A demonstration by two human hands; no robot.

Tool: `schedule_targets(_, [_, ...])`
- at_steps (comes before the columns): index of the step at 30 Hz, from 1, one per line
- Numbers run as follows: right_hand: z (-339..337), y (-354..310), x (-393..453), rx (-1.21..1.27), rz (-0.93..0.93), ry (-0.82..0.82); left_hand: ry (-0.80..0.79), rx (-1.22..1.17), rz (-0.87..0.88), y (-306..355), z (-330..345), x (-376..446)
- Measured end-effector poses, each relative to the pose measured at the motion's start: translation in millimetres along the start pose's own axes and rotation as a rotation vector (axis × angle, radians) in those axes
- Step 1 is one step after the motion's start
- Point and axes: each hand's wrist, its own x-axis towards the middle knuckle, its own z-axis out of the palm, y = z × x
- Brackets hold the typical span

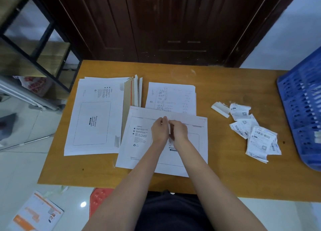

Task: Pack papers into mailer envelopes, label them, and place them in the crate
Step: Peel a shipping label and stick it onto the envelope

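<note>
A: Head view, item one: the mailer envelope (pixel 144 143) lies flat on the wooden table (pixel 225 178), directly in front of the person, its printed waybill side up and its flap (pixel 182 116) folded over along the far edge.

B: And the hands?

A: Item two: the left hand (pixel 159 130) and the right hand (pixel 178 130) meet at the middle of the flap line. Their fingertips pinch something thin there, probably the seal strip, though it is too small to tell. Both sets of fingers are curled in a pinch, not flat.

B: So the mailer sits under the grip, not in it?

A: Yes. The body rests on the table beneath both wrists; only the narrow flap area is at the fingertips.

B: Handling notes?

A: Judged light, stiff as thin card, smooth and liable to slide on the tabletop. It is best taken by a long edge or a corner, with the flap pressed down flat.

B: Remaining stock?

A: Item three: a stack of unused mailers (pixel 93 117) lies to the left, touching the working one. Item four: handwritten papers (pixel 172 96) lie just beyond it, partly covered by the flap. Item five: a pile of shipping labels (pixel 260 140), with a torn backing strip (pixel 220 109), lies to the right. Item six: the blue crate (pixel 302 102) stands at the right edge, well apart from the hands.
</note>
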Motion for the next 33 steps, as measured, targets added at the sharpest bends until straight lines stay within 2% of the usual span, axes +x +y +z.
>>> schedule_targets(5, [1,-6,-1,-0.081,0.01,-0.005,-0.01,0.058,0.087,0,-1,-5])
schedule_targets(8, [3,-3,4,-0.341,-0.153,0.065,-0.015,-0.026,0.096,0,0,-8])
schedule_targets(12, [7,5,6,-0.447,-0.36,0.125,-0.02,-0.057,0.104,2,-3,-10])
schedule_targets(16, [10,4,5,-0.469,-0.373,0.145,-0.009,-0.066,0.108,0,-6,-9])
schedule_targets(22, [10,5,8,-0.552,-0.394,0.072,0.01,-0.011,0.159,-5,-10,-7])
schedule_targets(27, [11,7,8,-0.561,-0.458,0.082,-0.02,0.011,0.224,-2,-13,-7])
schedule_targets(33, [15,7,6,-0.478,-0.445,0.162,-0.014,-0.045,0.192,0,-13,-5])
